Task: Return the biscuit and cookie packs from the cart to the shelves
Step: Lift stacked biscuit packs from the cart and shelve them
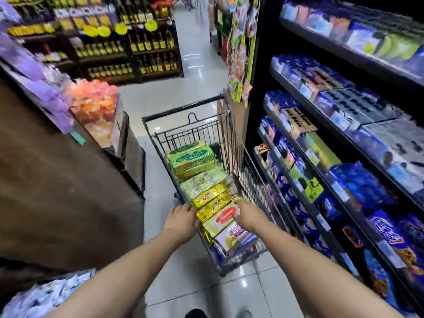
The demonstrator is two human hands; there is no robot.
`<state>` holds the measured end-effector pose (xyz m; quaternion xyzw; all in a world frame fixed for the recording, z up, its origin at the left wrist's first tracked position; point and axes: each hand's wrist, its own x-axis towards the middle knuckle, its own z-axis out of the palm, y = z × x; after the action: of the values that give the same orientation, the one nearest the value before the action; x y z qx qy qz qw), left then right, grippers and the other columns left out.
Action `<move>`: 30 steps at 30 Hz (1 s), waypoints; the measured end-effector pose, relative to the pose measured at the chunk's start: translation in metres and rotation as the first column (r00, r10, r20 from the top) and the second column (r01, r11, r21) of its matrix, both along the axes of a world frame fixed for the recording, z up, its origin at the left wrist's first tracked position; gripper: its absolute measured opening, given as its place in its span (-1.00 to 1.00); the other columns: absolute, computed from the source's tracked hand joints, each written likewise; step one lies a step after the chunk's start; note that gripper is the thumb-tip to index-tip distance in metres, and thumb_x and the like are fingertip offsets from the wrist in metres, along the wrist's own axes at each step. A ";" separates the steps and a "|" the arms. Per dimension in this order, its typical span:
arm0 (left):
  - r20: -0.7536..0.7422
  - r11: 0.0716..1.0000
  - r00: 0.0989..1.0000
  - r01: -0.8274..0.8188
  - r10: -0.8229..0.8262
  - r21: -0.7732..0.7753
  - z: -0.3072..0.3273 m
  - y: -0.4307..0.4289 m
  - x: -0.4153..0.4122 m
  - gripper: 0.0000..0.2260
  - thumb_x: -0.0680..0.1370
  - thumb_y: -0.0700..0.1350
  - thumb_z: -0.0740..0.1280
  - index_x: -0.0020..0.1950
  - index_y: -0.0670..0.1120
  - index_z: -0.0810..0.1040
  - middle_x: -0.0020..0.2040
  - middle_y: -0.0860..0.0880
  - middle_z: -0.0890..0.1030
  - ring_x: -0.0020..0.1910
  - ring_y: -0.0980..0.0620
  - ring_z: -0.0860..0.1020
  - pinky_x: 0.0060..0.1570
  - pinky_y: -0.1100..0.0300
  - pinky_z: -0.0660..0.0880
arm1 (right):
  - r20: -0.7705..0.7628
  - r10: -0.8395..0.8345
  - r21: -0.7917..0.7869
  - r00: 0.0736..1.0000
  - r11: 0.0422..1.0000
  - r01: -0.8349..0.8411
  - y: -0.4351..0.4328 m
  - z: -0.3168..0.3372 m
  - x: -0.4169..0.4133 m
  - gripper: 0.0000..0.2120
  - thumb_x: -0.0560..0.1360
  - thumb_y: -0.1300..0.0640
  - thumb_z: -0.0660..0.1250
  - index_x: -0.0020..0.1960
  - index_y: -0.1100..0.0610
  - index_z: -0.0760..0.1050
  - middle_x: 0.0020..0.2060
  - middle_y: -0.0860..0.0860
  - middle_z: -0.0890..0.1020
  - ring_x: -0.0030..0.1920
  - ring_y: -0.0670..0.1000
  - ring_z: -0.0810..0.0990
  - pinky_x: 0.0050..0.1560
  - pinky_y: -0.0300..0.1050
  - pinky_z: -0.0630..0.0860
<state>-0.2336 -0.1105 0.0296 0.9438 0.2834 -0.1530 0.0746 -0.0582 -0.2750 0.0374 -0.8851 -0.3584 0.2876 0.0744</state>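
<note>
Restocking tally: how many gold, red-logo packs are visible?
2: farther gold pack in the cart, nearer gold pack touching it, by the left hand; others may hide beneath.

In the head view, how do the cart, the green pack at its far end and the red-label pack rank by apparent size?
1. cart
2. green pack
3. red-label pack, though unsure: the right hand hides part of it.

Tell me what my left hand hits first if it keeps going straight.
Most likely the nearer gold pack in the cart; the fingers of the left hand look to be at its edge, though depth is unclear.
</note>
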 end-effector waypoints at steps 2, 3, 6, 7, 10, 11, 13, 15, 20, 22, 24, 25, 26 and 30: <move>-0.010 1.000 1.000 -0.007 0.007 -0.004 -0.005 0.014 0.010 -0.65 0.62 0.08 0.16 0.37 0.01 0.46 0.28 -0.06 0.49 0.33 -0.14 0.43 0.39 0.00 0.26 | -0.038 -0.009 0.018 0.999 1.000 0.009 0.022 -0.004 0.015 -0.44 0.61 -0.09 0.27 0.54 0.08 0.28 0.43 0.14 0.45 0.38 0.20 0.47 0.32 0.08 0.47; -0.010 1.000 1.000 -0.012 0.012 -0.009 -0.007 0.022 0.015 -0.65 0.61 0.07 0.16 0.36 0.01 0.46 0.27 -0.06 0.49 0.32 -0.14 0.43 0.39 0.00 0.25 | -0.057 -0.006 0.025 0.998 1.000 0.008 0.034 -0.007 0.022 -0.42 0.61 -0.10 0.28 0.56 0.09 0.26 0.45 0.14 0.43 0.40 0.20 0.45 0.34 0.09 0.45; -0.019 0.999 0.999 -0.029 0.029 -0.012 -0.016 0.055 0.031 -0.64 0.62 0.09 0.16 0.38 0.01 0.43 0.27 -0.06 0.49 0.31 -0.15 0.45 0.35 0.00 0.29 | -0.097 0.014 0.036 0.995 0.999 -0.011 0.075 -0.020 0.044 -0.37 0.60 -0.09 0.31 0.56 0.16 0.25 0.46 0.19 0.42 0.43 0.18 0.42 0.39 0.02 0.40; -0.022 0.999 0.999 -0.035 0.035 -0.008 -0.019 0.069 0.038 -0.64 0.63 0.10 0.15 0.38 0.01 0.42 0.28 -0.06 0.50 0.31 -0.15 0.45 0.33 0.00 0.30 | -0.111 0.011 0.041 0.994 0.999 -0.006 0.090 -0.025 0.052 -0.37 0.60 -0.08 0.32 0.56 0.17 0.25 0.46 0.20 0.42 0.43 0.18 0.42 0.39 0.00 0.39; -0.031 1.000 0.999 -0.020 0.020 0.010 -0.033 0.116 0.062 -0.66 0.64 0.10 0.13 0.37 0.01 0.41 0.29 -0.06 0.50 0.30 -0.15 0.44 0.30 0.00 0.31 | -0.159 -0.042 0.042 0.986 0.998 0.050 0.139 -0.037 0.076 -0.37 0.61 -0.09 0.31 0.56 0.17 0.25 0.46 0.20 0.43 0.43 0.18 0.43 0.37 -0.03 0.41; -0.030 1.000 1.000 -0.008 0.008 0.008 -0.037 0.133 0.071 -0.65 0.64 0.08 0.14 0.39 0.00 0.40 0.30 -0.07 0.49 0.30 -0.16 0.44 0.30 -0.01 0.31 | -0.175 -0.072 0.033 0.982 0.996 0.079 0.156 -0.041 0.084 -0.36 0.61 -0.10 0.30 0.56 0.17 0.24 0.45 0.21 0.44 0.42 0.18 0.44 0.36 -0.05 0.41; -0.027 1.000 0.999 0.018 -0.018 -0.007 -0.045 0.168 0.090 -0.61 0.62 0.07 0.17 0.43 -0.01 0.38 0.32 -0.08 0.47 0.33 -0.17 0.41 0.31 -0.03 0.31 | -0.240 -0.174 0.027 0.955 0.982 0.186 0.188 -0.049 0.099 -0.35 0.60 -0.13 0.31 0.57 0.15 0.25 0.39 0.23 0.50 0.36 0.18 0.50 0.28 -0.07 0.43; -0.018 0.999 0.999 0.038 -0.038 -0.011 -0.053 0.201 0.106 -0.59 0.61 0.08 0.19 0.43 -0.01 0.39 0.31 -0.09 0.46 0.35 -0.17 0.38 0.32 -0.05 0.30 | -0.289 -0.257 0.018 0.922 0.961 0.274 0.219 -0.057 0.112 -0.33 0.59 -0.14 0.33 0.57 0.15 0.24 0.33 0.25 0.54 0.31 0.20 0.53 0.22 -0.06 0.46; -0.002 0.986 0.986 0.166 -0.166 0.010 -0.089 0.275 0.135 -0.55 0.59 0.05 0.28 0.44 -0.09 0.48 0.38 -0.20 0.50 0.41 -0.30 0.41 0.40 -0.16 0.32 | -0.417 -0.367 0.023 0.831 0.910 0.413 0.288 -0.082 0.152 -0.21 0.55 -0.17 0.37 0.59 0.19 0.14 0.47 0.20 0.42 0.40 0.17 0.47 0.35 -0.05 0.41; 0.005 0.972 0.972 0.236 -0.236 0.016 -0.107 0.295 0.143 -0.53 0.56 0.07 0.27 0.44 -0.07 0.51 0.41 -0.18 0.51 0.42 -0.30 0.43 0.39 -0.23 0.34 | -0.470 -0.399 0.051 0.788 0.879 0.475 0.307 -0.095 0.170 -0.24 0.53 -0.16 0.41 0.56 0.17 0.22 0.46 0.16 0.44 0.32 0.07 0.51 0.28 -0.14 0.41; 0.017 0.947 0.947 0.321 -0.321 0.019 -0.125 0.309 0.147 -0.47 0.53 0.14 0.15 0.43 -0.04 0.52 0.43 -0.15 0.50 0.43 -0.27 0.43 0.41 -0.23 0.31 | -0.483 -0.420 0.054 0.768 0.861 0.505 0.320 -0.110 0.187 -0.24 0.52 -0.18 0.42 0.55 0.18 0.25 0.46 0.14 0.44 0.31 0.04 0.48 0.29 -0.16 0.37; 0.034 0.936 0.935 0.352 -0.353 0.019 -0.133 0.315 0.147 -0.44 0.53 0.15 0.10 0.44 -0.04 0.51 0.46 -0.14 0.48 0.45 -0.26 0.41 0.43 -0.23 0.24 | -0.469 -0.437 0.047 0.768 0.856 0.516 0.325 -0.119 0.194 -0.20 0.51 -0.21 0.41 0.55 0.21 0.23 0.47 0.13 0.41 0.38 0.08 0.44 0.36 -0.11 0.36; 0.054 0.927 0.926 0.374 -0.375 0.023 -0.141 0.320 0.146 -0.43 0.54 0.16 0.07 0.48 -0.04 0.46 0.49 -0.13 0.44 0.48 -0.25 0.37 0.44 -0.24 0.16 | -0.447 -0.457 0.046 0.769 0.847 0.530 0.330 -0.128 0.202 -0.17 0.50 -0.24 0.40 0.56 0.23 0.23 0.45 0.14 0.41 0.40 0.11 0.42 0.37 -0.08 0.36; 0.115 0.899 0.891 0.436 -0.439 0.054 -0.165 0.334 0.138 -0.43 0.62 0.18 0.04 0.61 0.03 0.17 0.61 -0.11 0.20 0.57 -0.26 0.17 0.48 -0.25 0.05 | -0.515 -0.500 0.015 0.696 0.807 0.591 0.347 -0.156 0.226 -0.12 0.48 -0.27 0.40 0.57 0.24 0.22 0.47 0.15 0.40 0.42 0.13 0.41 0.30 -0.16 0.31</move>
<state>-0.0952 0.2239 -0.1355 0.9919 0.0607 -0.1029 0.0434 0.1673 0.0716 -0.1187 -0.8386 -0.0723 0.4321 0.3238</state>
